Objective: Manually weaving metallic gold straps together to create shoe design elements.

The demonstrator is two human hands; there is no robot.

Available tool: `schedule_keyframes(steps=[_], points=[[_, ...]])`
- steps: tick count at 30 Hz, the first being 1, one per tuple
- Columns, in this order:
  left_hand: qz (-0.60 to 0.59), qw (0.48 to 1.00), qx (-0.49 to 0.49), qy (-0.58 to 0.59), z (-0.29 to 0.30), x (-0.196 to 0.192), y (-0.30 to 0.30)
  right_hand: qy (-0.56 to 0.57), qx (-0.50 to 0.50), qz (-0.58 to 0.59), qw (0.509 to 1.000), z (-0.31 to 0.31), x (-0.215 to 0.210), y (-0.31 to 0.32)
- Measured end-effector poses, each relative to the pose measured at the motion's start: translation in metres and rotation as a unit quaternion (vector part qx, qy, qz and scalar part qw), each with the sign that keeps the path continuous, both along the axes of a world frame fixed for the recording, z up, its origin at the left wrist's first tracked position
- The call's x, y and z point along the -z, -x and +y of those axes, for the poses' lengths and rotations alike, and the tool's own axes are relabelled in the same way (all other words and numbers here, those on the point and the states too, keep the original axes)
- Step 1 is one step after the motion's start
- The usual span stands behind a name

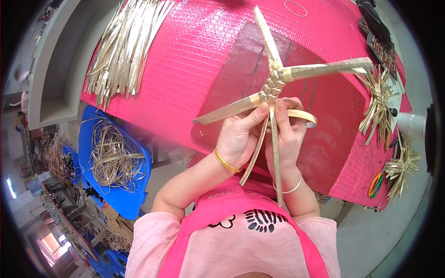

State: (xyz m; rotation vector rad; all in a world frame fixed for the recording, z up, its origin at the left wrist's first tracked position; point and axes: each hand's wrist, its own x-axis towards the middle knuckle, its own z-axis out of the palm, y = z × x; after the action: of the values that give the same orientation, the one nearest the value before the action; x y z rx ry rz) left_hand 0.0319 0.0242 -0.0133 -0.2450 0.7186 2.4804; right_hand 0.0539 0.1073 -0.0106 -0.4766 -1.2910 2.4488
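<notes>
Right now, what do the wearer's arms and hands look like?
Left hand: no glove, gold-coloured bangle at the wrist. Right hand: no glove, thin pale bangle. Short sleeves, light pink, leave both forearms bare. No cables visible on either arm.

Woven piece (272,87) over board (324,134), board on table (185,60), strip bundle (126,51) left of board

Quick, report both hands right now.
Left hand: closed, pinching the bound gold strips just below their woven middle.
Right hand: closed, pinching the same strips, with a pale yellow band at its fingers.
</notes>
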Motion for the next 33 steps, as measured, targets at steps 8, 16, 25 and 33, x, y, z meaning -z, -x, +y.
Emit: schedule_keyframes(steps=[8,16,25,33], points=[[0.029,0.988,-0.074,0.132,-0.004,0.007,0.001,-0.273,-0.24,-0.137,0.921,0.078,0.009,0.001],[0.064,0.979,-0.031,0.192,0.014,0.008,-0.009,-0.708,-0.189,0.0,0.681,0.091,-0.025,0.0],[0.619,0.592,-0.065,0.512,0.007,-0.045,-0.013,-0.22,-0.176,-0.098,0.954,0.082,-0.008,0.003],[0.082,0.927,0.33,0.161,0.001,-0.026,0.037,-0.199,-0.196,-0.048,0.959,0.077,-0.019,-0.009]])
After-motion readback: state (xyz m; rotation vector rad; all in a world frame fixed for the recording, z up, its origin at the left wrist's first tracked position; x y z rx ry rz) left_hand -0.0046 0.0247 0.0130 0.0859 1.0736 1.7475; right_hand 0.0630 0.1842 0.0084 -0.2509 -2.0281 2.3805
